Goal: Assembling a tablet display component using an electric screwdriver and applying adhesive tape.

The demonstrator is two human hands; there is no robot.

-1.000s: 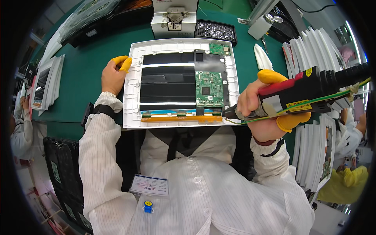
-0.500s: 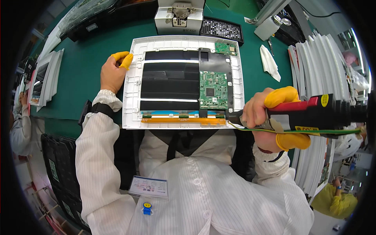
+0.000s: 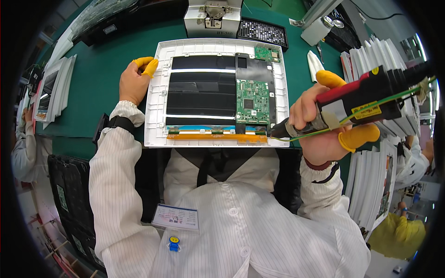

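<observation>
"Two hands are seen, but what is held by each?"

"One power screwdriver (image 3: 359, 95), red and black, is gripped by the right hand (image 3: 320, 144), right of centre in the frame; its fingers are wrapped around the body. By the left hand (image 3: 134, 85), left of centre, a narrow grip is made at the rim of one white-framed panel (image 3: 156, 116); whether that rim is pinched cannot be told."

"Where is the panel placed?"

"At the centre of the frame, on one green table (image 3: 102, 83). Two green circuit boards are carried: a large one (image 3: 252, 103) and a small one (image 3: 267, 54) in the upper right corner. One orange strip (image 3: 204, 137) is seen along its lower edge. The screwdriver's nose is brought to the lower right corner; contact cannot be made out."

"And the yellow finger covers (image 3: 149, 68)?"

"Two are worn on each hand, four altogether."

"What is placed beyond?"

"One black tray (image 3: 263, 34) and one white cloth (image 3: 315, 64), at upper right."
</observation>
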